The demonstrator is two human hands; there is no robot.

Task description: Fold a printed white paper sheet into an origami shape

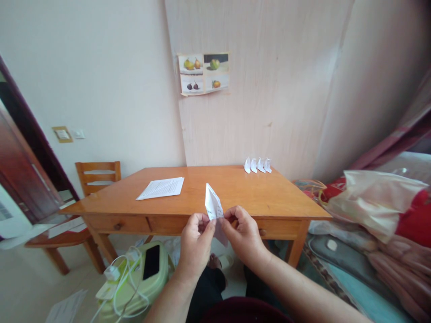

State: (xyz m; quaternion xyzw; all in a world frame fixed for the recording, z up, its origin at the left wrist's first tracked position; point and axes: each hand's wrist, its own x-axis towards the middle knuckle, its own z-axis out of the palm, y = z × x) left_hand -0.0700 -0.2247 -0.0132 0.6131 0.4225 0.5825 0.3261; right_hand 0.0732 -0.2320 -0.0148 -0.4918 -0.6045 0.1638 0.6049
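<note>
Between my two hands, just in front of the table's near edge, is a folded piece of printed white paper (pixel 213 202). Its pointed end faces up and a lower flap hangs below my fingers. My left hand (pixel 198 240) pinches its left side between thumb and fingers. On the right side, my right hand (pixel 243 233) grips it the same way. Several folded white paper pieces (pixel 257 165) stand in a row at the back right of the table. A stack of printed sheets (pixel 160 188) lies flat on the table's left half.
The wooden table (pixel 215 188) stands against the wall, with drawers along its front. A wooden chair (pixel 97 177) is at its left. Below, a pale green box (pixel 158 269) carries a phone (pixel 151 261) and white cables. Bags and bedding (pixel 373 202) lie at the right.
</note>
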